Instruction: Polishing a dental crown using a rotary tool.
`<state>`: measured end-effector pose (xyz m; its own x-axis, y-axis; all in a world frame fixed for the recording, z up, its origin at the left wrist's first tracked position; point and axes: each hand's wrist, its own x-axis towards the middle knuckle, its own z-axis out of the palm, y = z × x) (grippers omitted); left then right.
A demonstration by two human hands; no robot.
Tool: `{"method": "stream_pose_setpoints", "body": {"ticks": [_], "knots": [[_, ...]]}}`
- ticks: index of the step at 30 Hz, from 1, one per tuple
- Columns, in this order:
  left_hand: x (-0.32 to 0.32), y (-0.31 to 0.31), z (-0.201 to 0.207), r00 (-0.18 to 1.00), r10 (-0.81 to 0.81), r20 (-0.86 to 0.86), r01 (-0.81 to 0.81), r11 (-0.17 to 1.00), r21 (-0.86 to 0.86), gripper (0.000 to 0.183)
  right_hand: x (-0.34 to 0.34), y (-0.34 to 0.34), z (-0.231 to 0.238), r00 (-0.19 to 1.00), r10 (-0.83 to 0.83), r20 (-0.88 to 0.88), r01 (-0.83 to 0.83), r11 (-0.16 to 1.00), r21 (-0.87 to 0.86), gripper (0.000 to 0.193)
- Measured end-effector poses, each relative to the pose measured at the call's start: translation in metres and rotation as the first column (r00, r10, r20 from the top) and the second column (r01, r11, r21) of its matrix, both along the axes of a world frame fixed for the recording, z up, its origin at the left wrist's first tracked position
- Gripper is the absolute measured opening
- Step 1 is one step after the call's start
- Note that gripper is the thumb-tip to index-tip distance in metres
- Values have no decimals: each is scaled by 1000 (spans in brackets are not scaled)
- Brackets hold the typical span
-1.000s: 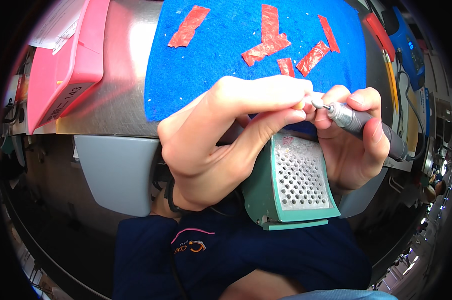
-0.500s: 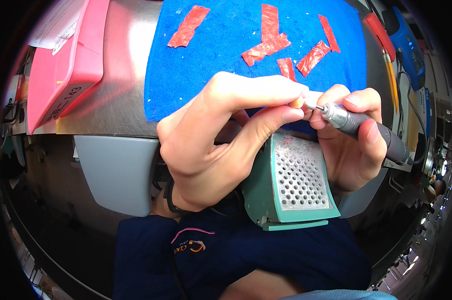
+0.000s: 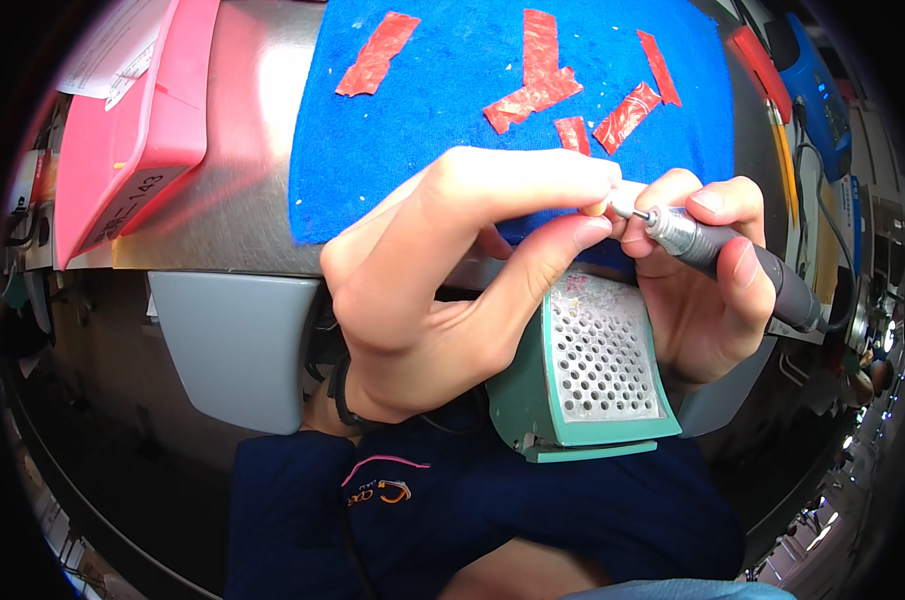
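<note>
My left hand (image 3: pixel 422 280) is closed, its thumb and forefinger pinching a small yellowish piece (image 3: pixel 594 209) that is mostly hidden by the fingertips. A rotary handpiece (image 3: pixel 737 262) with a dark grip and a silver nose rests in my right hand (image 3: pixel 692 310), whose fingers wrap round it. From its nose a thin shank carries a pale rounded bit (image 3: pixel 624 209), which meets or nearly meets the piece; I cannot tell which. Both hands come together above a green box with a perforated grey top (image 3: pixel 604 355).
Torn red strips (image 3: pixel 627 117) lie on a blue cloth (image 3: pixel 422 130) across the metal bench (image 3: pixel 242 180). A pink bin (image 3: pixel 172 110) with papers stands at the left. Grey armrest-like panel (image 3: pixel 237 345) sits below the bench edge. A blue device (image 3: pixel 812 95) with a cable is far right.
My left hand has shifted slightly to the right and turned a little, so less of the yellowish piece shows. The right hand and handpiece stay nearly still.
</note>
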<state>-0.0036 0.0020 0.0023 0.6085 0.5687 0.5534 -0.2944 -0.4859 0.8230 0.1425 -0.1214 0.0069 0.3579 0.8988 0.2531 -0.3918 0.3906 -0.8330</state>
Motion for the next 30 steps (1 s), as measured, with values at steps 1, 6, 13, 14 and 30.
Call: {"method": "stream_pose_setpoints", "body": {"ticks": [1,6,13,14,30], "knots": [[1,1,-2,1000,-7,24,7,1000,4,31,-1,0,1,1000,-4,2,4,1000,-4,31],[4,4,-11,992,-60,109,62,998,-10,30,-2,1,3,1000,-4,19,4,1000,-7,30],[6,3,-12,989,-57,135,60,998,-19,29,-4,2,5,1000,-16,14,16,1000,-20,30],[6,2,-12,989,-54,136,58,998,-21,29,-5,2,5,1000,-21,14,22,999,-24,31],[4,2,-11,991,-46,125,50,998,-27,28,-5,1,4,1000,-13,1,13,1000,-20,30]]}}
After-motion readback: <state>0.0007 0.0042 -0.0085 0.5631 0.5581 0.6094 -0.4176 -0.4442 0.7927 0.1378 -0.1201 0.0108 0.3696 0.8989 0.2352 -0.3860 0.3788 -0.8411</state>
